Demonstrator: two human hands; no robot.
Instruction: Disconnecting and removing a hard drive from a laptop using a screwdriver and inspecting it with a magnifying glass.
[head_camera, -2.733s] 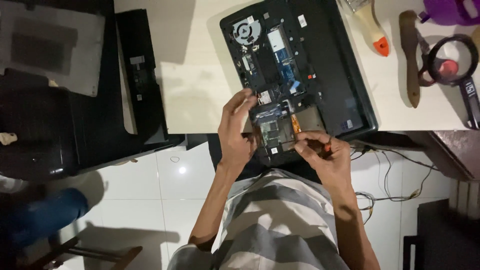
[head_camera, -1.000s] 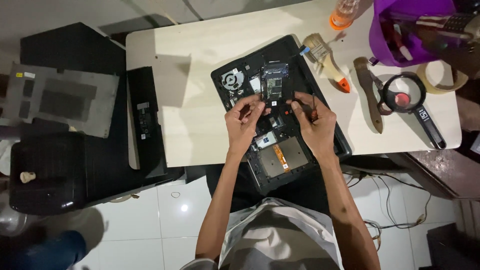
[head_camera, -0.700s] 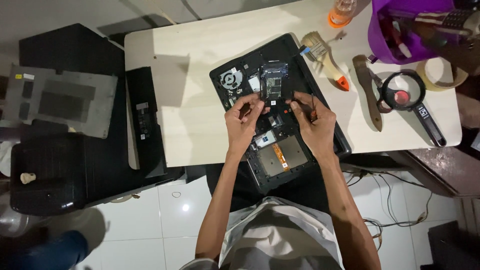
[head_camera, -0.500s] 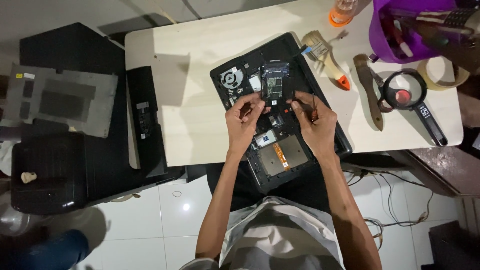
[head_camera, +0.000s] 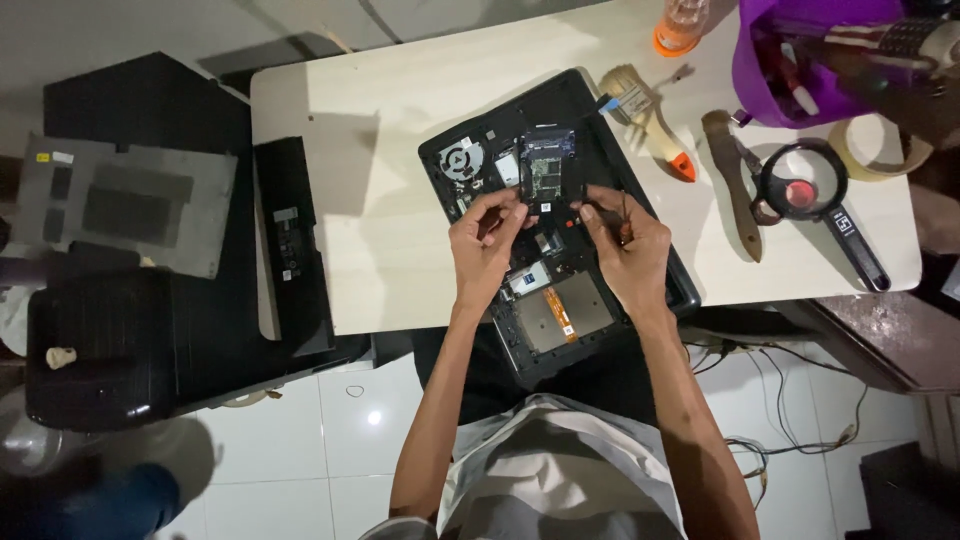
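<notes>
An opened black laptop base (head_camera: 560, 290) lies bottom-up on the pale table (head_camera: 390, 150), its fan (head_camera: 462, 160) and boards exposed. My left hand (head_camera: 487, 243) hovers over the middle of the boards with its fingers pinched together; I cannot tell if something small is between them. My right hand (head_camera: 627, 252) rests over the laptop's right half and holds a thin dark screwdriver (head_camera: 624, 215) with an orange handle. Both sets of fingertips sit just below a green memory module (head_camera: 546, 170).
A long black battery (head_camera: 290, 240) lies at the table's left edge. A brush with an orange tip (head_camera: 655, 135), a wooden-handled tool (head_camera: 735, 190), a magnifying glass (head_camera: 815, 200), a tape roll (head_camera: 885, 150), an orange-based bottle (head_camera: 680, 25) and a purple tub (head_camera: 790, 60) sit to the right. A grey cover panel (head_camera: 120, 205) rests on black cases at left.
Compared with 2.7 s ago, both hands have gone from the laptop's near end up to its middle, and the view has shifted. Over the last second they have barely moved.
</notes>
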